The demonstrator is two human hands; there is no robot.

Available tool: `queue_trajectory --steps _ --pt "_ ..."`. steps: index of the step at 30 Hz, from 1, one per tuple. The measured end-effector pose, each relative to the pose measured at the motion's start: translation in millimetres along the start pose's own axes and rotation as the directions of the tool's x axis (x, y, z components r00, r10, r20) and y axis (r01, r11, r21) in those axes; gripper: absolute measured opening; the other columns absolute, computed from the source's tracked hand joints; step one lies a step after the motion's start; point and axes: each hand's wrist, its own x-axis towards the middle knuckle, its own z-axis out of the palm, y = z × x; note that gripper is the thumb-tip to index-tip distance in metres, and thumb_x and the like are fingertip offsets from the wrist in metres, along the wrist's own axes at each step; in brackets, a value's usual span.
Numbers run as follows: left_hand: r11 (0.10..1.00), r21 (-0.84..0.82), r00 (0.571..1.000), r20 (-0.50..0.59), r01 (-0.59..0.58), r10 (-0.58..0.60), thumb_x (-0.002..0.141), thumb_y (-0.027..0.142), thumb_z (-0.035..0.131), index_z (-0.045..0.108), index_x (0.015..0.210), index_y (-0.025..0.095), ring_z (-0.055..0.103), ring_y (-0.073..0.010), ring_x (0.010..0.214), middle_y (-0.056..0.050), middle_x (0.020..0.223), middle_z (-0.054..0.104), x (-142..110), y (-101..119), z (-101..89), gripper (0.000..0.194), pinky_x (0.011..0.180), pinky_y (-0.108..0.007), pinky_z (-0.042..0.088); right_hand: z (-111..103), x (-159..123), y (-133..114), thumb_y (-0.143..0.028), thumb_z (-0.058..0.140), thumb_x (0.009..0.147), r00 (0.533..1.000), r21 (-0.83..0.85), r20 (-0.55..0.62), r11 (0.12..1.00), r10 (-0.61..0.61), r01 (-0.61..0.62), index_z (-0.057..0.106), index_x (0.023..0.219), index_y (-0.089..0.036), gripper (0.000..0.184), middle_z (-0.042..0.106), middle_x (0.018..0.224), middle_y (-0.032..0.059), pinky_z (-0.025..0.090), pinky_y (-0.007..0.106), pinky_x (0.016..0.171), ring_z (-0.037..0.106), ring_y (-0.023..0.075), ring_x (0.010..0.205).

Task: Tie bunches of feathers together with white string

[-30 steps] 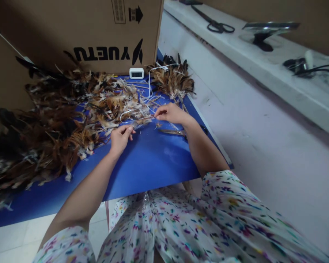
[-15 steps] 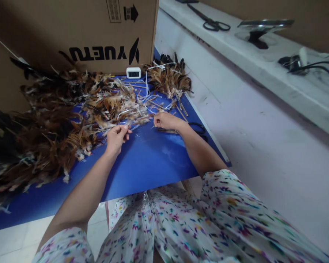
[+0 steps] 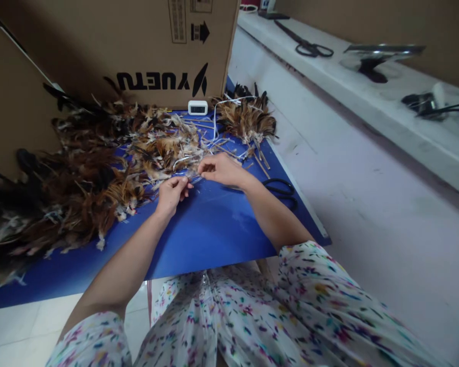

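My left hand (image 3: 171,194) is closed in a pinch over the blue table, thumb against forefinger. Just right of it, my right hand (image 3: 224,169) has its fingers curled together, their tips close to the left fingertips. Something thin and pale, perhaps a clear strip or feather fluff, lies between the two hands; what each holds is too small to name. Loose brown and white feathers (image 3: 164,148) lie right behind the hands. Scissors with black handles (image 3: 281,188) lie on the table, their blades partly hidden beneath my right hand and forearm.
Bundled brown-black feathers (image 3: 92,173) cover the table's left side. Another feather bundle (image 3: 248,117) stands by the wall, with thin sticks (image 3: 262,163) and white ribbon (image 3: 214,122). A small white digital clock (image 3: 198,107) sits before a cardboard box (image 3: 145,51). More scissors (image 3: 309,47) lie on the ledge.
My right hand has moved left, from apart to close beside the left fingertips, uncovering more of the scissors' handles. My left hand keeps its pinch. The whole view has shifted slightly.
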Motion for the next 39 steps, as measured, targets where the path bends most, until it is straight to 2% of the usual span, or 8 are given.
queue_trajectory --steps 5,10,18,24,27,31,36,39 --pt "0.999 0.032 1.0 0.017 0.004 -0.005 0.07 0.052 0.074 0.068 0.068 0.014 0.044 -0.0071 0.038 -0.001 0.05 0.059 0.3 -0.1 -0.8 0.039 0.036 -0.02 0.028 9.1 8.1 -6.9 -0.002 0.057 0.075 0.994 -0.171 0.075 0.981 -0.075 0.087 0.071 0.084 -0.012 0.02 0.069 0.077 0.002 0.041 0.023 0.071 0.059 0.0104 0.07" --pt "0.998 0.065 0.999 0.03 -0.025 0.023 0.073 0.051 0.073 0.07 0.069 0.014 0.043 -0.0074 0.038 0.0 0.048 0.057 0.5 -3.0 -2.0 0.037 0.036 -0.02 0.027 10.1 6.6 -10.3 -0.003 0.057 0.077 0.997 -0.184 0.074 0.982 -0.036 0.049 0.071 0.084 -0.013 0.019 0.068 0.078 0.0025 0.04 0.023 0.072 0.058 0.0106 0.07" --pt "0.995 0.089 0.999 0.027 -0.041 0.039 0.071 0.048 0.074 0.069 0.07 0.013 0.046 -0.0077 0.038 -0.002 0.056 0.064 1.3 -6.9 -1.1 0.035 0.034 -0.02 0.03 20.2 8.1 -4.4 -0.006 0.059 0.077 1.0 -0.015 -0.024 1.0 -0.005 0.005 0.066 0.085 -0.014 0.013 0.064 0.074 -0.0006 0.044 0.024 0.072 0.058 0.0103 0.07" --pt "0.999 -0.042 0.999 -0.035 0.005 -0.006 0.068 0.049 0.078 0.068 0.072 0.014 0.047 -0.0069 0.041 -0.001 0.06 0.065 2.6 -1.0 -0.3 0.036 0.035 -0.019 0.029 27.6 7.6 6.4 -0.015 0.07 0.073 0.98 0.193 -0.106 0.971 0.165 -0.143 0.06 0.112 -0.014 0.04 0.064 0.079 -0.0014 0.047 0.026 0.068 0.056 0.0096 0.065" --pt "1.0 -0.02 1.0 -0.022 -0.011 0.011 0.071 0.05 0.076 0.067 0.067 0.014 0.044 -0.0065 0.039 0.0 0.052 0.06 2.6 -0.3 -1.1 0.037 0.036 -0.019 0.029 35.1 7.6 8.7 -0.025 0.074 0.072 0.975 0.265 -0.086 0.948 0.206 -0.177 0.064 0.102 -0.013 0.034 0.063 0.076 -0.0009 0.046 0.026 0.068 0.056 0.0105 0.067" --pt "0.998 0.043 0.999 0.021 -0.042 0.041 0.071 0.052 0.075 0.067 0.065 0.014 0.045 -0.0073 0.04 0.0 0.051 0.059 1.3 -2.0 -1.1 0.039 0.036 -0.019 0.03 46.4 10.5 13.2 -0.034 0.066 0.079 0.981 0.319 -0.129 0.942 0.148 -0.1 0.066 0.081 -0.012 0.022 0.061 0.069 -0.0012 0.041 0.024 0.063 0.052 0.0096 0.064" --pt "0.995 0.082 0.997 0.056 -0.055 0.051 0.069 0.053 0.075 0.069 0.067 0.014 0.046 -0.0079 0.041 -0.001 0.053 0.061 1.6 -4.4 -2.3 0.039 0.036 -0.019 0.031 49.7 12.8 18.1 -0.03 0.063 0.081 0.978 0.285 -0.144 0.953 0.151 -0.105 0.068 0.082 -0.012 0.019 0.062 0.069 -0.0009 0.039 0.024 0.063 0.052 0.0099 0.065" --pt "0.999 0.04 0.995 0.097 -0.002 -0.002 0.065 0.053 0.078 0.07 0.072 0.014 0.049 -0.0083 0.044 -0.003 0.061 0.066 1.7 -2.5 -4.0 0.041 0.036 -0.019 0.031 44.6 11.1 13.3 -0.028 0.062 0.083 0.982 0.233 -0.115 0.965 0.15 -0.12 0.068 0.083 -0.011 0.019 0.062 0.069 -0.001 0.038 0.024 0.064 0.051 0.0097 0.064"
